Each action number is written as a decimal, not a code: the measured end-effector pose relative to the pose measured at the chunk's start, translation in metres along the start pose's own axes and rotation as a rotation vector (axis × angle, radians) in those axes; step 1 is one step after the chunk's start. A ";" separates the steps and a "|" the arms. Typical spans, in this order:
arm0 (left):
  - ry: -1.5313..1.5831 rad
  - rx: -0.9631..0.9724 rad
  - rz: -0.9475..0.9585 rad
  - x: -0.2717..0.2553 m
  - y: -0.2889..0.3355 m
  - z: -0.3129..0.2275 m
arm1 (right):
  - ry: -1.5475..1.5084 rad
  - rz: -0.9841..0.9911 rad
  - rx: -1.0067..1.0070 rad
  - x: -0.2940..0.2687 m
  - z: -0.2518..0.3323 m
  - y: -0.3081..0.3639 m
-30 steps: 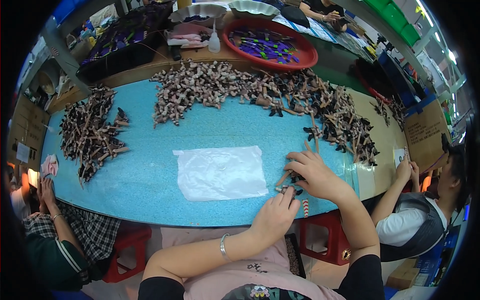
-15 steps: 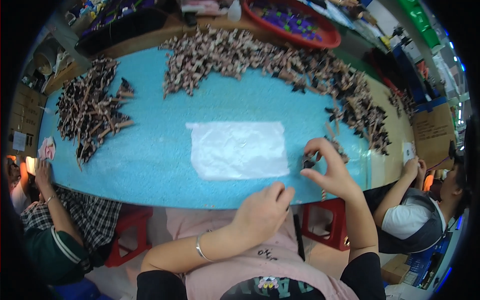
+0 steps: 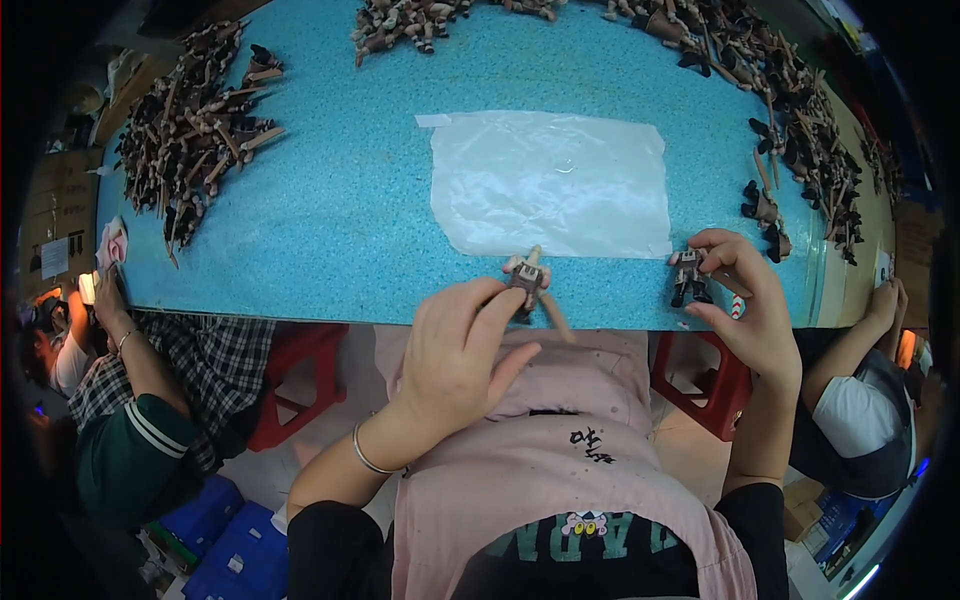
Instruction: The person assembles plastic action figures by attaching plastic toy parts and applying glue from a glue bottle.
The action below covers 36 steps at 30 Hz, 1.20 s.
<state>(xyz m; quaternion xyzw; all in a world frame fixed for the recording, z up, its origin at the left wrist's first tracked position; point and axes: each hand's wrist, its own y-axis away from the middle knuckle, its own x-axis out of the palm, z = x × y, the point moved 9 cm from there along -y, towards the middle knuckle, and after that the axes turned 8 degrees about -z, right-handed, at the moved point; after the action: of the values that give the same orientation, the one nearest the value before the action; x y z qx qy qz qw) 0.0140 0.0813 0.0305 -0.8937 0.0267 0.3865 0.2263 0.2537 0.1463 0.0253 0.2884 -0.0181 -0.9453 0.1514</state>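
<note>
Left hand [image 3: 452, 345]: at the near edge of the tabletop [image 3: 340, 170], centre of frame, its fingers against a small brown-and-cream figure [image 3: 527, 273]. The thumb stood out to the side, off the figure; whether the fingers pinched it could not be told. The figure was tilted, head end toward the top of frame, lower end hidden by the fingers. A tan stick [image 3: 557, 318] slanted from beside it toward the lower right; attachment could not be told.

Right hand [image 3: 757, 318]: right of centre, thumb and fingers set wide in a curve about a second figure [image 3: 689, 277], which had dark boots toward the bottom of frame. A fingertip appeared to meet its side; no firm grip was evident. A red-and-white striped piece [image 3: 738, 306] showed between the thumb and the palm.

Translucent sheet [image 3: 550, 185]: wrinkled, upper centre of frame, above both figures. Heap of like figures and sticks [image 3: 190, 130]: upper left. Second heap [image 3: 815, 150]: upper right, with a few pieces [image 3: 765, 208] lying apart just to its left. More figures [image 3: 400, 22] were cut off by the top of frame. Pink cloth [image 3: 112, 243]: left edge of the tabletop. A co-worker's striped green sleeve [image 3: 140, 460] showed at lower left, another's white sleeve [image 3: 862, 412] at lower right.
</note>
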 end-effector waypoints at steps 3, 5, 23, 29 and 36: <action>0.104 0.025 0.034 0.001 0.005 0.001 | -0.116 -0.009 -0.055 0.010 0.008 0.003; 0.079 0.014 0.005 -0.004 -0.001 0.005 | -0.214 -0.023 -0.091 0.025 0.014 0.003; 0.035 0.050 0.064 0.006 -0.023 -0.003 | 0.029 0.036 -0.432 0.066 0.053 0.002; 0.026 0.098 0.123 0.018 -0.030 -0.014 | 0.393 -0.530 -0.167 -0.066 0.015 -0.015; -0.050 0.123 0.170 0.031 -0.036 -0.020 | 0.706 -0.547 0.044 -0.088 -0.020 -0.031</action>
<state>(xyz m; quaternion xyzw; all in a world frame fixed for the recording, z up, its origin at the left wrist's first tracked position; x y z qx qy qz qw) 0.0571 0.1084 0.0349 -0.8628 0.1204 0.4240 0.2475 0.3258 0.2033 0.0527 0.5906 0.0913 -0.7937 -0.1133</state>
